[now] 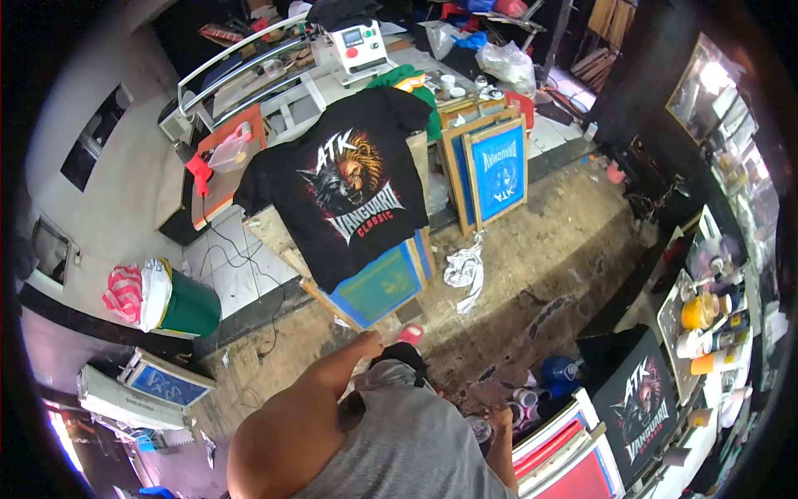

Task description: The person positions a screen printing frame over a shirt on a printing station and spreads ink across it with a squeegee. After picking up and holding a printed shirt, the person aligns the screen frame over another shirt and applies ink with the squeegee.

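Observation:
My left hand [366, 343] hangs low in front of me, fingers curled in, and nothing shows in it. Just beyond it stands a blue-framed printing screen [378, 287] with a green-yellow mesh. On my other side, my right hand [499, 417] is lowered with its fingers bent. A roundish clear container [478, 428] is right at its fingertips, and several paint jars [525, 399] crowd close by. Whether the fingers grip the container is hard to make out. Ahead, a black T-shirt [353, 179] with a lion-and-wolf print lies spread over a board.
Framed screens [499, 170] lean beyond the shirt at right. A heat press [357, 54] stands at the back. To the left is a green bin [191, 303]. Red-and-white screens [569, 457] and a second black printed piece [638, 407] are close on my right. A white rag [465, 270] lies on the floor.

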Motion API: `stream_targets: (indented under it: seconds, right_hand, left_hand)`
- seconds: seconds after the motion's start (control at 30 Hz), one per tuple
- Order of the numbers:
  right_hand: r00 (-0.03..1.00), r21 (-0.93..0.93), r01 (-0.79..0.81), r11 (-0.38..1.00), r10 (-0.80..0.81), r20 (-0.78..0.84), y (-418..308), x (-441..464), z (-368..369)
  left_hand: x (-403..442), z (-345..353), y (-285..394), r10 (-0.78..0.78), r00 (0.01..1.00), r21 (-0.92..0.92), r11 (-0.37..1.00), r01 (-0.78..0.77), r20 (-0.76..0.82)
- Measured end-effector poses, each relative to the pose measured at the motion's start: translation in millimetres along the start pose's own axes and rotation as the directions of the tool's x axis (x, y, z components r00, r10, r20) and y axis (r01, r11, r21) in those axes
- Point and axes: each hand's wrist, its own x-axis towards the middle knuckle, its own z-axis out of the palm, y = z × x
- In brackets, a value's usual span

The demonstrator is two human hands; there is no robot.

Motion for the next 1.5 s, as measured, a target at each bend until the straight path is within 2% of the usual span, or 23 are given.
stream_targets:
  seconds: [0.03,0.07,0.1,0.13,0.2,0.23,0.33,0.4,0.43,0.53,0.7,0.73,0.8,0.83,0.87,0.93,0.97,1.03,1.07,1.27,1.37,1.47,1.5]
  right_hand:
    - [1.000,0.005,-0.005,1.000,0.005,-0.001,3.4,-2.4,-2.9]
    - [1.000,-0.297,-0.017,0.955,0.019,0.004,6.7,-8.6,-8.4]
    - [0.999,-0.572,-0.024,0.820,0.034,0.006,2.5,-10.7,-9.1]
    - [0.999,-0.569,-0.027,0.822,0.036,0.005,13.7,-9.6,-11.4]
    - [0.985,-0.424,-0.169,0.890,0.147,-0.085,31.6,-11.3,-17.9]
    - [0.981,-0.389,-0.172,0.905,0.123,-0.150,-14.8,-27.7,-7.5]
    - [0.982,-0.539,-0.177,0.824,0.110,-0.154,-56.2,-25.1,-9.9]
    - [0.984,-0.622,-0.177,0.763,0.116,-0.137,-68.9,-9.9,-18.3]
    - [0.984,-0.650,-0.177,0.739,0.120,-0.131,-78.2,-3.1,-23.2]
    - [0.987,-0.729,-0.161,0.665,0.121,-0.108,-107.3,20.8,-38.3]
    - [0.997,-0.833,-0.082,0.547,0.051,-0.065,-143.1,63.5,-60.3]
    - [0.997,-0.836,-0.083,0.542,0.052,-0.066,-160.1,63.6,-56.3]
    - [0.955,-0.795,0.196,0.574,-0.296,0.021,-224.1,62.9,-36.9]
    - [0.983,-0.476,-0.104,0.873,0.018,-0.183,-281.9,51.2,-7.3]
    - [0.974,-0.418,-0.161,0.894,0.077,-0.211,-306.2,51.0,6.0]
    - [0.978,-0.411,-0.156,0.898,0.080,-0.195,-310.2,50.6,3.1]
    - [0.981,-0.422,-0.147,0.895,0.077,-0.180,-310.9,48.8,3.1]
    - [0.985,-0.438,-0.138,0.888,0.077,-0.156,-303.1,44.4,-1.6]
    - [0.986,-0.446,-0.138,0.884,0.081,-0.145,-304.9,38.3,0.0]
    - [0.992,-0.464,-0.123,0.877,0.101,-0.071,-280.8,8.0,-8.9]
    - [0.994,-0.447,-0.108,0.888,0.106,-0.029,-263.7,-10.1,-13.7]
    - [0.994,-0.404,-0.090,0.910,0.109,0.025,-250.2,-26.8,-11.2]
    - [0.993,-0.391,-0.082,0.917,0.108,0.044,-245.6,-31.4,-9.7]
  left_hand:
    - [7.7,-0.1,-0.1,-0.001,1.000,0.005,1.000,0.001,0.005]
    - [16.7,-0.5,0.4,-0.030,0.999,0.018,0.999,0.029,0.043]
    - [26.6,-2.6,2.0,-0.058,0.995,0.032,0.998,0.056,0.079]
    - [41.6,-2.9,2.3,-0.058,0.995,0.036,0.998,0.055,0.081]
    - [73.9,-2.8,7.0,-0.022,0.977,0.169,0.986,-0.015,0.212]
    - [85.8,-3.5,13.7,-0.023,0.987,0.104,0.995,0.007,0.159]
    - [136.9,-21.9,52.7,-0.007,0.960,0.141,0.989,-0.034,0.279]
    - [180.2,-31.8,78.2,0.128,0.941,0.172,0.967,-0.189,0.313]
    - [198.7,-34.5,91.5,0.124,0.941,0.149,0.973,-0.177,0.314]
    - [247.0,-46.7,127.4,0.225,0.972,-0.099,0.971,-0.217,0.067]
    - [283.2,-92.5,162.6,0.242,0.969,-0.138,0.963,-0.233,0.048]
    - [286.3,-95.7,163.4,0.215,0.975,-0.130,0.970,-0.206,0.061]
    - [318.5,-68.6,138.3,0.238,0.967,-0.123,0.967,-0.225,0.096]
    - [327.8,-56.5,125.5,0.258,0.957,-0.110,0.963,-0.244,0.132]
    - [323.8,-54.4,116.3,0.261,0.957,-0.115,0.962,-0.247,0.126]
    - [312.4,-53.1,94.8,0.136,0.982,-0.085,0.988,-0.126,0.127]
    - [308.2,-52.9,88.1,0.136,0.984,-0.090,0.988,-0.126,0.118]
    - [294.8,-47.5,76.5,-0.027,0.981,0.098,0.995,0.008,0.191]
    - [288.8,-41.0,69.2,-0.046,0.977,0.125,0.992,0.020,0.208]
    - [281.7,50.2,7.2,0.021,0.976,0.042,0.999,-0.031,0.216]
    - [259.1,64.2,5.3,0.060,0.976,0.032,0.997,-0.068,0.211]
    - [173.6,5.8,45.2,0.036,0.970,0.085,0.995,-0.058,0.240]
    - [152.5,-4.0,53.4,0.017,0.978,0.036,0.999,-0.025,0.208]
